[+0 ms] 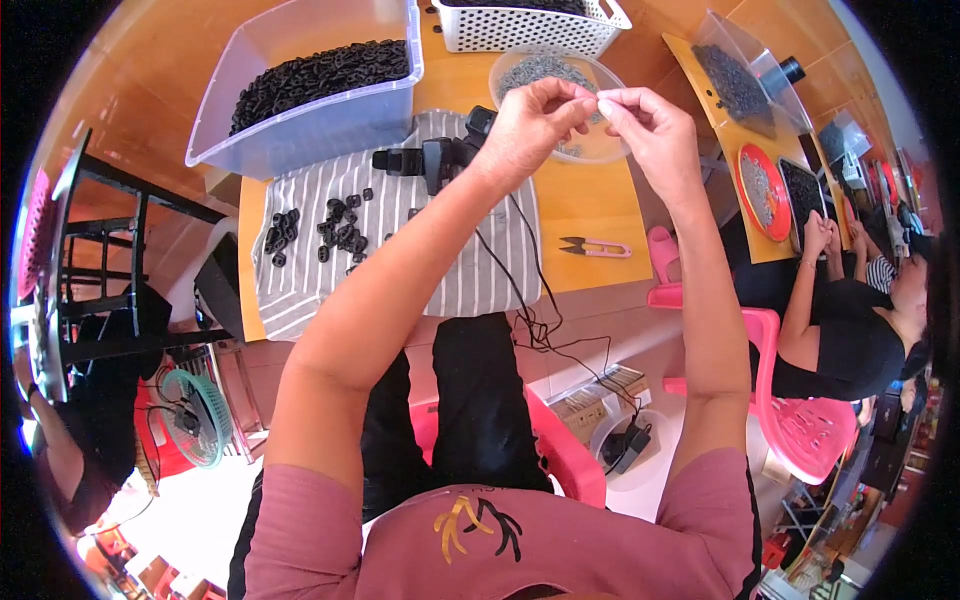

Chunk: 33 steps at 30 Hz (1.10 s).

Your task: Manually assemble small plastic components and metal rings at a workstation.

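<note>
My left hand (535,122) and my right hand (655,128) meet fingertip to fingertip over a round translucent bowl (625,150). Both are closed in a pinch; whatever lies between the fingers is too small and hidden to name. Many small grey pieces (535,70) fill the bowl. Small black plastic pieces (342,232) lie in loose groups on a grey striped cloth (385,290), left of my left forearm. Partly behind that forearm, a black device (437,165) with a cable rests on the cloth.
A large translucent bin (300,145) of black pieces stands at the back left, a white perforated basket (530,32) behind the bowl. Pink-handled thread snips (597,248) lie near the table's right edge. Cables hang off the front. At right, a person (850,330) works at another table.
</note>
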{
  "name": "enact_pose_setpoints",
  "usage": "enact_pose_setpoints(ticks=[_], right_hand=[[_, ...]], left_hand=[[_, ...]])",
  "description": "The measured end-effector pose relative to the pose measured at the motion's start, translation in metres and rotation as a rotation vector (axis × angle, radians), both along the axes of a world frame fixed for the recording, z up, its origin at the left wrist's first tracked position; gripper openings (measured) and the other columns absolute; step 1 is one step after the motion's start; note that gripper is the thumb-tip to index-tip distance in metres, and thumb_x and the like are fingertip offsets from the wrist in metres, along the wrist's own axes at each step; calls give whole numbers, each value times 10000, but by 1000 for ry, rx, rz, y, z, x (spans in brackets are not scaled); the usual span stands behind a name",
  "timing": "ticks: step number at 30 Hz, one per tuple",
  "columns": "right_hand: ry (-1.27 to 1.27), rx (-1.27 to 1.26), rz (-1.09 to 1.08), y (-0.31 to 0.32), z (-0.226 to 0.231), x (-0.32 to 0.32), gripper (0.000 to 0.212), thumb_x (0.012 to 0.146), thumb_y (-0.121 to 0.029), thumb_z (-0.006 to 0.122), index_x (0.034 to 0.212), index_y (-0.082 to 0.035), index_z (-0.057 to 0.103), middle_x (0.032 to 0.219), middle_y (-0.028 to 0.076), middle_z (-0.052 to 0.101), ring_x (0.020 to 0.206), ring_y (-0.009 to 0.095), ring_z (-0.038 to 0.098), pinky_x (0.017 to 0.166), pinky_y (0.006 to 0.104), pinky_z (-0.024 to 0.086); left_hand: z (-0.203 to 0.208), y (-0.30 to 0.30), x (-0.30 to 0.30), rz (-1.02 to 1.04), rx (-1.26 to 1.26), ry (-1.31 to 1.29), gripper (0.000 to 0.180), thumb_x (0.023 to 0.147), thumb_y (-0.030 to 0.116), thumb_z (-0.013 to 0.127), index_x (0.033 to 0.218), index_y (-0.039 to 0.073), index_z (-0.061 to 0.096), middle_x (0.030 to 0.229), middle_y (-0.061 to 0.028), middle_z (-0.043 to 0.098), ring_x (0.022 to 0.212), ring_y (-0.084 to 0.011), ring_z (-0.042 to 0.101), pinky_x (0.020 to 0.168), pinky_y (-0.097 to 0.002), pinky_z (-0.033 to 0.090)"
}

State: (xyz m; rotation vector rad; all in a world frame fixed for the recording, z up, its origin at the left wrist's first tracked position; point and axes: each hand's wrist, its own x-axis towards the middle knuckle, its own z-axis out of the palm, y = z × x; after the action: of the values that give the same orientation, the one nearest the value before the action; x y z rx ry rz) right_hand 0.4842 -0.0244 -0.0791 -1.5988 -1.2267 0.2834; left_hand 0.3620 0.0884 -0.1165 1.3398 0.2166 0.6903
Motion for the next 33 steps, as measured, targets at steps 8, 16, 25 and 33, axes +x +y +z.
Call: enact_pose_setpoints(ticks=[8, 16, 25, 33], right_hand=[[80, -18, -6, 3, -15, 12, 115, 869, -87, 623, 946, -6, 650, 839, 9, 639, 675, 57, 576, 615, 200, 494], [420, -125, 11, -4, -16, 29, 139, 879, -110, 614, 977, -14, 637, 852, 18, 626, 729, 67, 574, 636, 228, 531], [321, -223, 6, 1, -16, 21, 164, 891, -154, 603, 998, -37, 644, 830, -9, 609, 714, 59, 560, 637, 221, 523], [159, -177, 53, 5, -11, 24, 168, 871, -169, 634, 956, -26, 654, 816, -6, 602, 716, 55, 558, 617, 210, 511]], left_hand=[[-14, -16, 26, 74, -212, -2, 190, 895, 191, 601, 901, 2, 601, 732, -14, 603, 640, -70, 539, 580, -212, 420], [-25, -32, 42, 160, -192, -29, 190, 810, 119, 648, 883, -51, 605, 727, -71, 628, 650, -116, 590, 588, -262, 479], [-27, -14, 33, 297, 207, 192, 215, 795, 162, 685, 857, -37, 632, 712, -78, 643, 616, -110, 593, 586, -252, 477], [-22, -9, 24, 357, 401, 159, 203, 802, 152, 664, 850, -44, 639, 773, -118, 641, 688, -168, 610, 633, -287, 490]])
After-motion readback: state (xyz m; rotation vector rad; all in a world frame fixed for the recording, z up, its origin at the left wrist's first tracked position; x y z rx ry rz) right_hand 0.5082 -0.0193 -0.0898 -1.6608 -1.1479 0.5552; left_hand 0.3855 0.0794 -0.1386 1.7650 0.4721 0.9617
